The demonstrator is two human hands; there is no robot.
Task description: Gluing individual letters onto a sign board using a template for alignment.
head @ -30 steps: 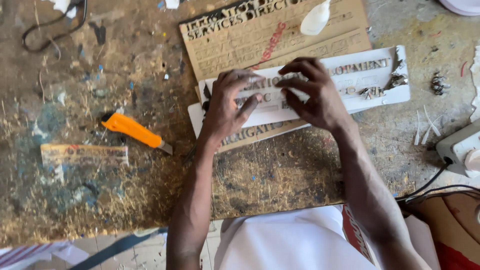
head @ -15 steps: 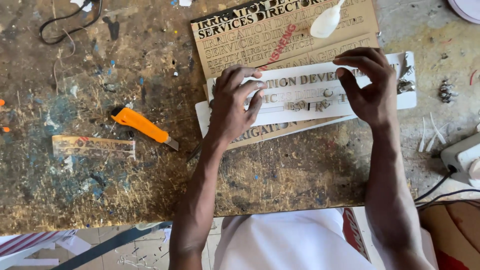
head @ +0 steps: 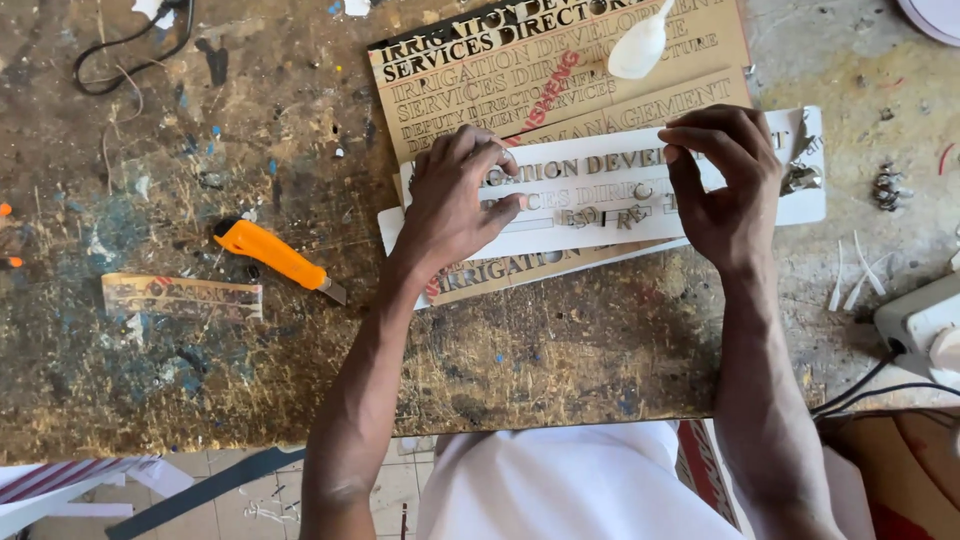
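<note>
On a paint-stained, scuffed workbench [head: 200,400] a white strip [head: 600,200] with raised metallic letters lies across a stack of tan lettered boards [head: 560,70], a little above the middle of the head view. The left hand [head: 455,205] rests palm down on the strip's left end, its fingers spread and lightly curled, the fingertips [head: 505,160] pressing on the first letters; it pins the strip rather than gripping it. The right hand [head: 725,185] sits on the strip's right part, its fingers bent downward with the thumb and forefinger drawn close together at the strip's upper edge; whether they pinch a small piece cannot be told. Between the hands, several loose letters [head: 610,215] lie crooked on the strip's lower row. A white squeeze bottle [head: 640,45] lies on the boards just above the strip. Left of the left hand, well apart from it, an orange utility knife [head: 275,255] lies on the bench with its blade end pointing towards the person, and a clear ruler [head: 180,297] lies just below and left of the knife. A few bits of metal [head: 885,187] lie beyond the strip's right end, and a white power box [head: 925,320] with black cables sits at the right edge. The person's white shirt [head: 570,490] fills the lower middle.
</note>
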